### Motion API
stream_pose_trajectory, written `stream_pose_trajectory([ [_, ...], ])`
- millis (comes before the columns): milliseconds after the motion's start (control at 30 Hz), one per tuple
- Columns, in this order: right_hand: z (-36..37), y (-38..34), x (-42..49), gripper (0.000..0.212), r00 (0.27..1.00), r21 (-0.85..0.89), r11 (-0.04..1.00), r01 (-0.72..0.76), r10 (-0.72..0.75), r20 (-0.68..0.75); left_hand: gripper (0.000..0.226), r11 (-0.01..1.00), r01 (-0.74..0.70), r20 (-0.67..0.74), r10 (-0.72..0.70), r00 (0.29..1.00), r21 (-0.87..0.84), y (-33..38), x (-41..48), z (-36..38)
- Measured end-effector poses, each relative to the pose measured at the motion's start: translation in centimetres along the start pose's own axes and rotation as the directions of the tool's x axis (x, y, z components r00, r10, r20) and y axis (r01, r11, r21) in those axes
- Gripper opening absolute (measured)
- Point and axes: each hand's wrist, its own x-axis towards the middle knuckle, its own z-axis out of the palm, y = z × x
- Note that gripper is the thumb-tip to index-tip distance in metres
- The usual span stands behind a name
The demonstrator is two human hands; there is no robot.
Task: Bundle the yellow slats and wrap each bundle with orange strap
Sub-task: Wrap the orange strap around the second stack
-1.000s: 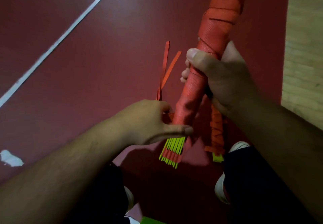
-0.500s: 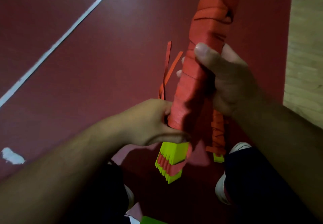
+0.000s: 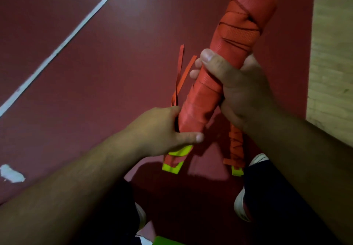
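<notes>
A person's right hand (image 3: 240, 88) gripped the middle of a long bundle of yellow slats (image 3: 206, 95), thumb laid across its front. The left hand (image 3: 160, 130) clasped the lower end, thumb pressed just above the bare yellow slat tips (image 3: 177, 152). Woven orange strap (image 3: 240, 34) covered nearly its whole length. The bundle was held tilted above a dark red floor mat (image 3: 95, 72). Two loose orange strap tails (image 3: 180, 68) trailed beside it, and a thinner strapped bundle (image 3: 236, 145) showed beneath the right forearm.
</notes>
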Motion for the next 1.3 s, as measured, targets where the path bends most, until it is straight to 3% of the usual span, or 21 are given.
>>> stream_pose_trajectory([
  [100, 0.3, -0.1, -0.2, 0.027, 1.000, 0.074, 0.997, 0.003, -0.003, 0.006, 0.059, 0.998, 0.059, -0.026, -0.058, 0.998, 0.025, 0.0, 0.1, 0.1],
  [167, 0.6, -0.1, -0.3, 0.033, 0.999, 0.162, 0.987, -0.001, -0.005, 0.036, 0.052, 0.999, 0.023, -0.029, -0.024, 0.999, -0.031, -0.2, 0.1, 0.0],
  [300, 0.6, -0.9, -0.3, 0.032, 0.988, 0.283, 0.958, -0.037, -0.008, 0.155, 0.025, 0.925, -0.129, -0.008, 0.135, 0.991, -0.356, -0.3, -0.1, -0.2],
  [367, 0.2, -1.4, -0.2, 0.035, 0.957, 0.330, 0.937, -0.115, 0.016, 0.289, 0.023, 0.827, -0.168, 0.009, 0.205, 0.979, -0.536, 0.1, -0.2, -0.4],
  [433, 0.2, -1.6, -0.2, 0.037, 0.919, 0.353, 0.918, -0.178, 0.027, 0.393, 0.022, 0.775, -0.178, 0.037, 0.251, 0.967, -0.606, 0.3, -0.4, -0.6],
  [500, 0.4, -1.6, -0.4, 0.038, 0.923, 0.378, 0.909, -0.177, 0.020, 0.384, 0.022, 0.825, -0.199, 0.050, 0.265, 0.963, -0.529, 0.3, -0.3, -0.9],
  [633, 0.6, -1.1, -0.4, 0.018, 0.971, 0.324, 0.941, -0.100, 0.021, 0.239, 0.049, 0.953, -0.162, 0.008, 0.170, 0.985, -0.255, 0.1, -0.3, -1.0],
  [800, 0.9, -0.7, -0.1, 0.041, 0.996, 0.261, 0.963, -0.066, 0.049, 0.072, 0.064, 0.998, -0.053, -0.067, 0.055, 0.996, 0.034, 0.6, -0.3, -0.6],
  [867, 1.1, -0.5, 0.0, 0.039, 0.995, 0.286, 0.954, -0.087, 0.067, 0.078, 0.059, 0.996, -0.085, -0.088, 0.088, 0.992, 0.041, 0.6, -0.3, -0.4],
  [1033, 0.9, -0.6, -0.1, 0.042, 0.988, 0.344, 0.933, -0.103, 0.054, 0.147, 0.026, 0.976, -0.178, -0.049, 0.173, 0.984, -0.127, 0.4, -0.5, -0.7],
  [1200, 0.9, -0.7, -0.1, 0.067, 0.985, 0.335, 0.934, -0.122, 0.072, 0.158, 0.033, 0.973, -0.201, -0.016, 0.200, 0.980, -0.114, 0.1, -0.4, -0.6],
  [1300, 0.9, -0.6, 0.0, 0.069, 0.989, 0.316, 0.943, -0.106, 0.067, 0.130, 0.049, 0.956, -0.142, 0.052, 0.161, 0.986, -0.255, -0.6, -0.1, -1.1],
])
